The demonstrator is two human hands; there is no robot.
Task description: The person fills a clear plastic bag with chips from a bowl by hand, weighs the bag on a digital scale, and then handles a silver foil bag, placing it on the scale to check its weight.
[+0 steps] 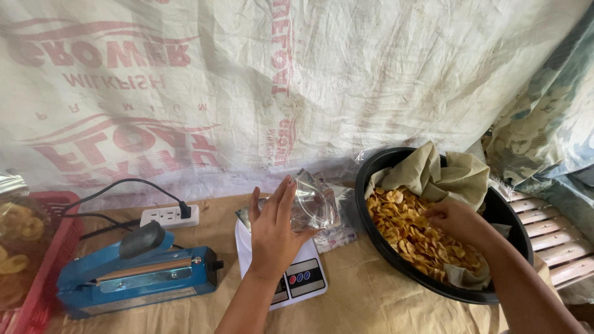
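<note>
Red basket (52, 247) far left, then blue heat sealer (133, 275) w/ white power strip (170, 215) behind. Left hand (275, 232) grips 1 clear plastic bag (314, 203) over white scale (294, 275). Right hand (458, 221) closed on chips (402, 226) in black basin (520, 238).

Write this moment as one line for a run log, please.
left hand: holds clear plastic bag over white scale | right hand: in yellow chips, black basin | blue heat sealer: left, untouched
</note>
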